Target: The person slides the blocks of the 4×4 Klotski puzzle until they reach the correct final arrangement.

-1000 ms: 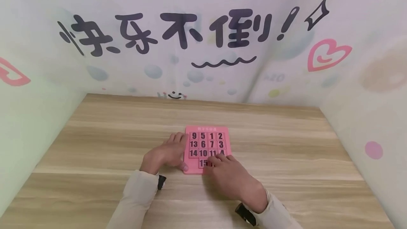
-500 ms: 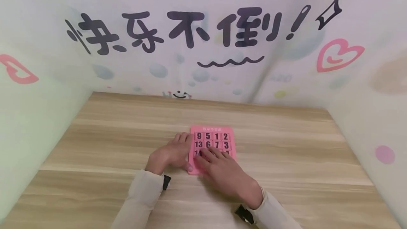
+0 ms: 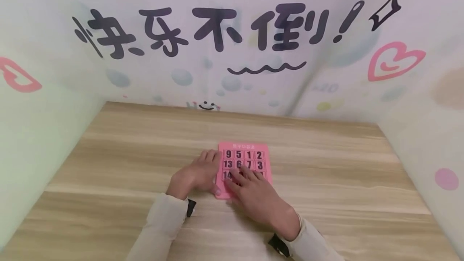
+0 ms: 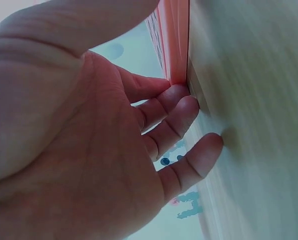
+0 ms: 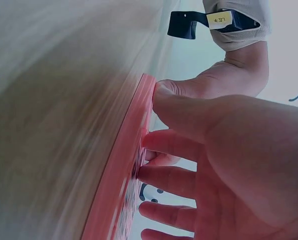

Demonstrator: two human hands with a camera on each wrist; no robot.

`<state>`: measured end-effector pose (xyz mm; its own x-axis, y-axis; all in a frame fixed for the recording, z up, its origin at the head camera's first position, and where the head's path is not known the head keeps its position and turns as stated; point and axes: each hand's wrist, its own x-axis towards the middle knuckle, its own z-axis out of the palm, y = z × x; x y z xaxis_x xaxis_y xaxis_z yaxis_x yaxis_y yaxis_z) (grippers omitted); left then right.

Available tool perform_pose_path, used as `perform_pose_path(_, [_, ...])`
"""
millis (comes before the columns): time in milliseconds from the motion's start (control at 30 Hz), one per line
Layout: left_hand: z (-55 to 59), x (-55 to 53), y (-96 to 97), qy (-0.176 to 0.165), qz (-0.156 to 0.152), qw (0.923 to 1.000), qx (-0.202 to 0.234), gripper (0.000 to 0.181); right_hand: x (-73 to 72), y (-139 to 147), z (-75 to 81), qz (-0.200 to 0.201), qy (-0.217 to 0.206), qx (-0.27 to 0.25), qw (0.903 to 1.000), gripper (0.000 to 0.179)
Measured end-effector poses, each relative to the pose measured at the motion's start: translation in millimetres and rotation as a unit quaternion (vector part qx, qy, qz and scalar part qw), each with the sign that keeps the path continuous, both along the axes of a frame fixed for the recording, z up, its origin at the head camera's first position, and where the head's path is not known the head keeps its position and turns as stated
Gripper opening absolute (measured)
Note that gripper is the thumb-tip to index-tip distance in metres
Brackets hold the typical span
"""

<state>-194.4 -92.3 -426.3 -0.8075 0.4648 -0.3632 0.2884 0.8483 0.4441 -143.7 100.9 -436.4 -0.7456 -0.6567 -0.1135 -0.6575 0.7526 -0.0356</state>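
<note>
Pink sliding-number puzzle (image 3: 239,159) lay flat on the worktop (image 3: 119,188). Left hand (image 3: 203,174), fingers loosely extended, braced its left side; right hand (image 3: 259,198), fingers outstretched, rested over the lower tiles (image 3: 226,175). Judged best: light, level pushes along one line, puzzle steadied against skidding.

A wood-grained table (image 3: 337,180) in light brown carries everything, its pale and darker streaks running mostly from side to side and its outline widening towards the viewer. Midway between its left and right edges, a pink number puzzle (image 3: 243,159) lies flat, base against the wood, with its lettered title strip at the far end and its top row of tiles reading 9, 5, 1, 2
</note>
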Motion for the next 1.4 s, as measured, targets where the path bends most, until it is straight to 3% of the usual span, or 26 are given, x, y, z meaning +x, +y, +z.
perform_pose_path(200, [-0.8, 5.3, -0.1, -0.009, 0.005, 0.9999, 0.002, 0.108, 4.2, 0.2, 0.6, 0.002, -0.017, -0.004, 0.9998, 0.05])
perform_pose_path(567, [-0.2, 4.3, -1.5, -0.008, 0.006, 0.9999, 0.003, 0.109, 5.0, -1.2, 0.9, 0.011, -0.008, -0.007, 0.9999, 0.047])
perform_pose_path(1000, [-3.2, 3.4, 4.5, 0.006, -0.012, 0.9999, -0.004, 0.111, 12.4, 3.5, 3.3, 0.016, 0.024, -0.012, 0.9995, 0.037])
perform_pose_path(1400, [-0.4, 2.4, 1.0, 0.005, 0.001, 1.0, -0.001, 0.112, 14.3, -1.6, 7.3, 0.031, 0.039, -0.003, 0.9988, 0.036])
